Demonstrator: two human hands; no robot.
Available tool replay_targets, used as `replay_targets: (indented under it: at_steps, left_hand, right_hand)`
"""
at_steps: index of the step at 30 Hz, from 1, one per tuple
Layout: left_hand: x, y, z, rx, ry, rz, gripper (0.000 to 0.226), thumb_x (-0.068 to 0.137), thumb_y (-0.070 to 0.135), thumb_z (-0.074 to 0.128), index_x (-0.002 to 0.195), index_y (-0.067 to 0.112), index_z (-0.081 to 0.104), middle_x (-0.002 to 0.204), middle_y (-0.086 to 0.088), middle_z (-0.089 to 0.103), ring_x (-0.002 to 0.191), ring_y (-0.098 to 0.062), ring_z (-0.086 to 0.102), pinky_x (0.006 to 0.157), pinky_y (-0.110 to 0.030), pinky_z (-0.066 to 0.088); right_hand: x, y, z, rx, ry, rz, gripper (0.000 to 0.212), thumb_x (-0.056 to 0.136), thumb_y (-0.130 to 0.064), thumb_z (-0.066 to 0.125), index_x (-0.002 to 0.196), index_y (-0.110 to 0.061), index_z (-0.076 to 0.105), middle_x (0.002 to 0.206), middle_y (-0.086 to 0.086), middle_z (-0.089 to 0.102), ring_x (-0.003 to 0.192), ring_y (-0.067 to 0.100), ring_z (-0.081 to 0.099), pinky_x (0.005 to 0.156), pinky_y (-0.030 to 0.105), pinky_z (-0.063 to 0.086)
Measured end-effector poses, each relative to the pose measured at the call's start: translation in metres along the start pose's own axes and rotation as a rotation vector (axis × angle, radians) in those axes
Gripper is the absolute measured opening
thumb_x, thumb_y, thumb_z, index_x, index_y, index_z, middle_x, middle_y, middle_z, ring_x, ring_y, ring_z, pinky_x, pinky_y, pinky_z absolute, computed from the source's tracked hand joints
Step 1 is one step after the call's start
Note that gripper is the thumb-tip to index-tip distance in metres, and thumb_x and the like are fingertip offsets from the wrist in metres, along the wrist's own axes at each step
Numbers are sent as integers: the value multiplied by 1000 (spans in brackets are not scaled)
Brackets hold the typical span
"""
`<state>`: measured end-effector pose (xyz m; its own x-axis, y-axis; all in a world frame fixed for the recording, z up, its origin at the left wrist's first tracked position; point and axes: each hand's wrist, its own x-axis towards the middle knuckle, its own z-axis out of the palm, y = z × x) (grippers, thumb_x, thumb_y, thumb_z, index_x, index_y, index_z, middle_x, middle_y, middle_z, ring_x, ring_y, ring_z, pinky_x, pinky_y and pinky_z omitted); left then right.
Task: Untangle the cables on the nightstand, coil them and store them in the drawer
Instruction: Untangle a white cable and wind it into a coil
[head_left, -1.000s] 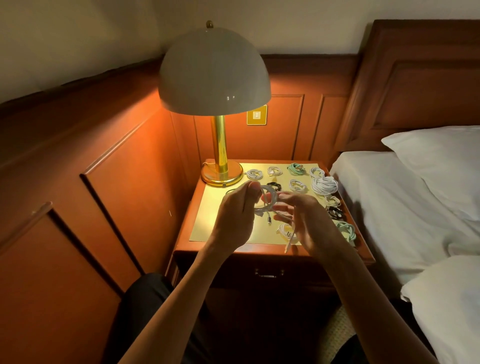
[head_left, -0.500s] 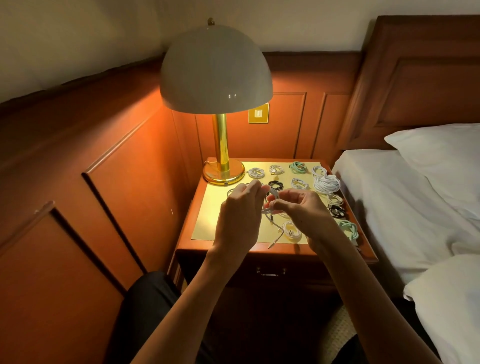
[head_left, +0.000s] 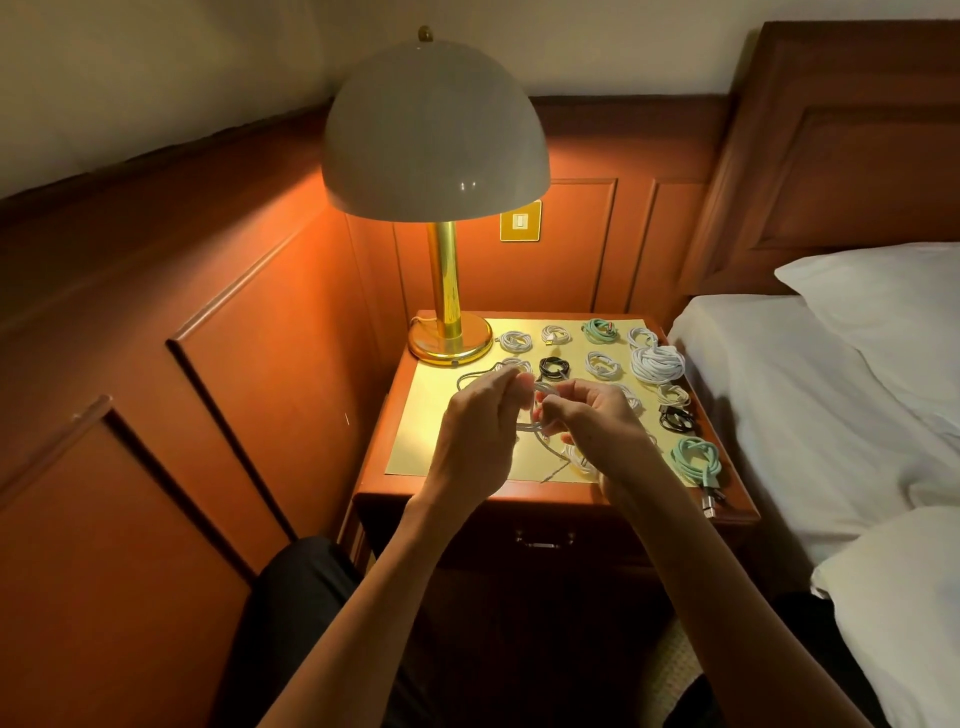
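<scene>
— What changes for us?
— Our left hand (head_left: 475, 434) and right hand (head_left: 592, 421) sit closer now at mid-frame, both pinching the thin grey cable (head_left: 525, 427) in round loops above the glossy wooden nightstand (head_left: 550, 496).
— The drawer (head_left: 597, 540)?
— We see it closed.

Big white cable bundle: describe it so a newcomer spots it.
Start at the domed lamp on the nightstand and cross the top toward the bed. Near that bed-side edge, in the second row from the wall, lies the big white cable bundle. It is the bulkiest heap; the coils around it are smaller.
</scene>
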<state>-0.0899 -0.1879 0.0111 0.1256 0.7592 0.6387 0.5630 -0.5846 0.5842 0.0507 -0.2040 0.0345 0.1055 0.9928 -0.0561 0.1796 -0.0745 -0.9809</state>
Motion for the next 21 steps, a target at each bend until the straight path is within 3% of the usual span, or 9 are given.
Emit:
replay_targets:
  at_steps: [2,5,9,12,14,17,19,21]
  left_hand:
    - [-2,-5,2,35,11,41,28,104,28,46,97,10,66,83,0,68,70,-9,67,56,-24,56]
    - [-4,-7,4,168,22,97,31,101,30,50,105,9,71,88,-4,71,74,-10,69,60,-6,47]
    - [-9,-9,9,196,29,70,34,100,34,48,101,8,71,82,-3,68,65,-5,61,57,-3,40]
    - [-11,-11,12,139,24,70,32,102,32,50,96,8,70,78,2,63,64,-4,57,54,-4,39]
    - [-9,-12,10,84,-22,61,34,103,33,47,90,10,68,75,6,60,61,-7,56,50,-12,42]
    - [-3,-12,2,-65,-157,-60,42,104,39,41,78,12,59,68,4,58,57,-13,54,49,-24,43]
    - [0,-11,-4,-117,-220,-114,48,105,42,39,81,7,62,71,-4,62,59,-20,58,50,-34,49]
    - [3,-9,-10,-151,-256,-127,44,106,41,39,81,15,64,71,-2,64,55,-15,59,46,-33,48]
  right_hand:
    - [1,1,-1,-23,-31,25,10,91,-14,65,83,-12,70,81,7,73,78,17,67,70,29,46]
    - [4,3,-3,8,-87,140,13,94,-18,65,86,-9,70,80,5,72,77,17,64,74,32,49]
    - [7,7,-3,71,-143,260,18,90,-14,63,74,-10,69,79,2,68,77,16,60,71,31,48]
    - [8,10,-5,228,-220,338,8,87,-8,64,79,-9,67,85,5,66,83,17,59,70,30,48]
    - [10,12,-8,261,-269,299,5,87,-4,67,84,-8,68,88,6,67,89,19,60,75,32,46]
    - [8,13,-9,175,-210,198,7,79,-5,78,82,-10,75,90,5,75,99,23,66,79,37,48]
    - [5,14,-9,72,-135,86,11,73,-18,86,79,-19,77,91,4,76,97,25,69,76,40,55]
    - [1,17,-5,-83,31,-189,29,64,-42,89,84,-27,75,93,2,72,84,16,70,72,40,60]
